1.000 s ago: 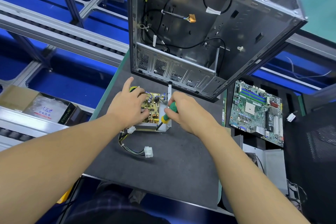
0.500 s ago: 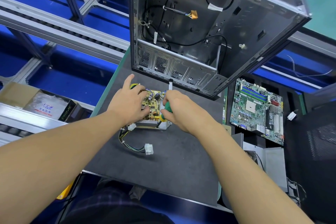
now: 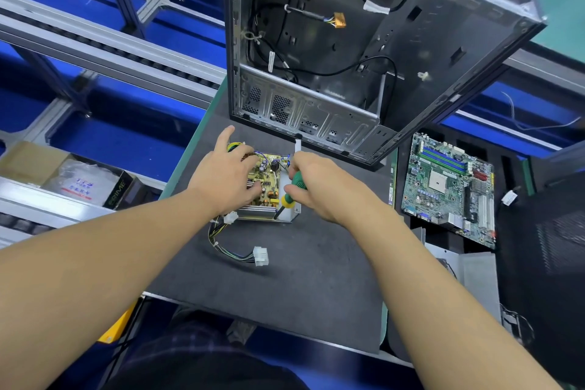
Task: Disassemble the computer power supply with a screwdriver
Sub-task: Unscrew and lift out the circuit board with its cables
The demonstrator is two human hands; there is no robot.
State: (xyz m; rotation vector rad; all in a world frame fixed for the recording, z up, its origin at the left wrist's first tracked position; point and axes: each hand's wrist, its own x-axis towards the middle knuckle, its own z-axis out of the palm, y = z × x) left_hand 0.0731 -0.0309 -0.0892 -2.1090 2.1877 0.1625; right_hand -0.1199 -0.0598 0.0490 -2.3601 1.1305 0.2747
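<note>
1. Power supply (image 3: 269, 188), its circuit board exposed, lies on the dark mat (image 3: 300, 288), just in front of the computer case (image 3: 348, 79).
2. Left hand (image 3: 224, 180) presses down on the board's left half, thumb splayed.
3. Right hand (image 3: 326, 190) grips the green screwdriver (image 3: 297, 184), whose shaft angles down at the unit's near right corner.

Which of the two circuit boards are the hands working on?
The yellowish power supply board: the left hand rests on it, the right hand grips a green screwdriver beside it. The larger green motherboard lies untouched to the right.
</note>
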